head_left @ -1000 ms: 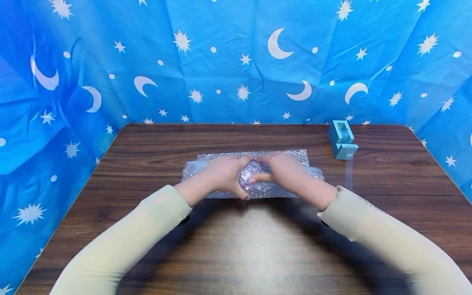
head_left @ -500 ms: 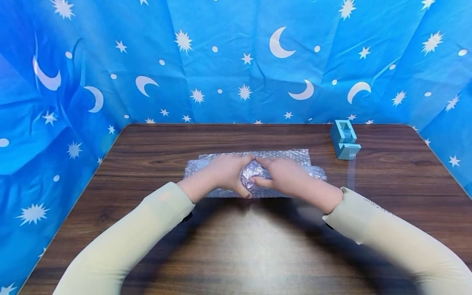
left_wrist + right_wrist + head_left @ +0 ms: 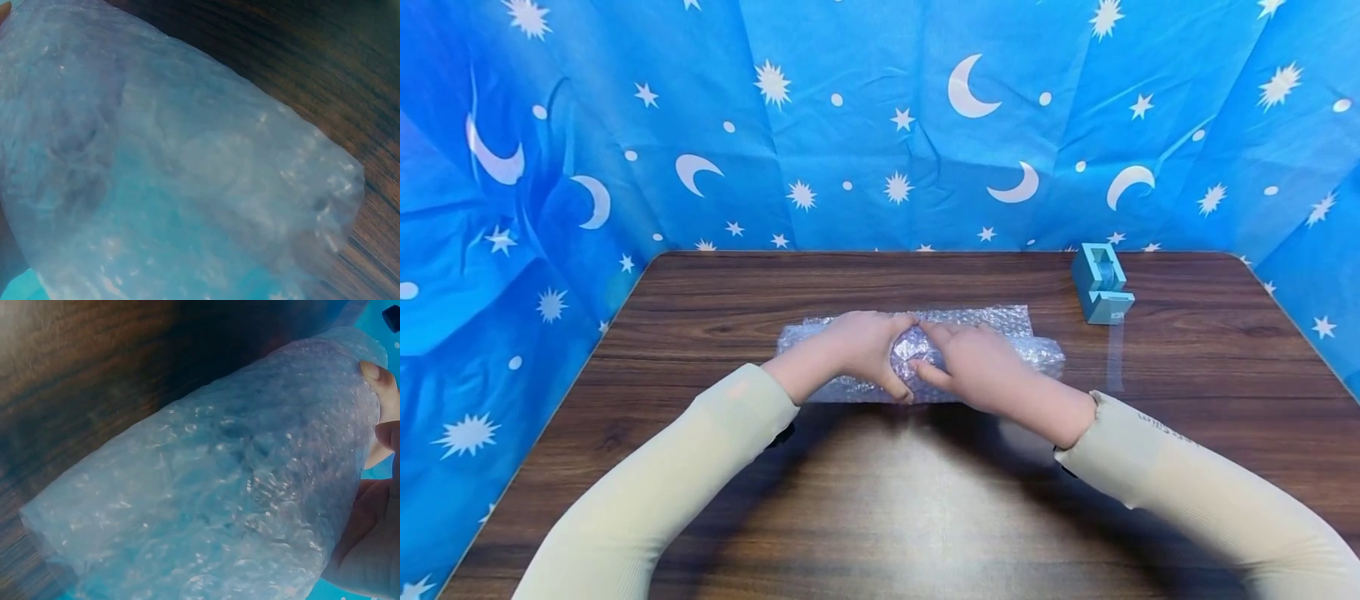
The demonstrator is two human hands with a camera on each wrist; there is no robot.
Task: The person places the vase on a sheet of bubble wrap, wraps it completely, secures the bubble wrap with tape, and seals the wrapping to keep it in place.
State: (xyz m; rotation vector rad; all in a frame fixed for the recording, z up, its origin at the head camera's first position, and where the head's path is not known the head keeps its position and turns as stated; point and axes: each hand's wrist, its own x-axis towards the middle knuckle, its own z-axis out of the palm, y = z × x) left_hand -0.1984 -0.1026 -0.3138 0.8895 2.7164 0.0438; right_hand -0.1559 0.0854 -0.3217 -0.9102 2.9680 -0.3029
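A bubble-wrapped bundle [image 3: 913, 350], rolled into a tube, lies across the middle of the table; whatever is inside cannot be made out. My left hand [image 3: 867, 350] grips it from above, thumb on the near side and fingers over the far side. Just to the right, my right hand [image 3: 983, 365] holds the same roll, its thumb lying across the wrap. In the left wrist view, the loose end of the bubble wrap [image 3: 250, 156] sticks out past the hand. The right wrist view shows the other flattened end of the bubble wrap [image 3: 156, 481] and the right hand's fingers [image 3: 365, 544].
A light blue tape dispenser [image 3: 1101, 285] stands at the back right of the wooden table [image 3: 880, 500]. From its front a strip of clear tape [image 3: 1116, 358] extends over the tabletop. Blue cloth [image 3: 880, 125] with moons and stars hangs behind and at the sides.
My right hand has shifted slightly on the wrap, its thumb now closer against it and its wrist a little lower. The left hand keeps its grip; the dispenser stays put.
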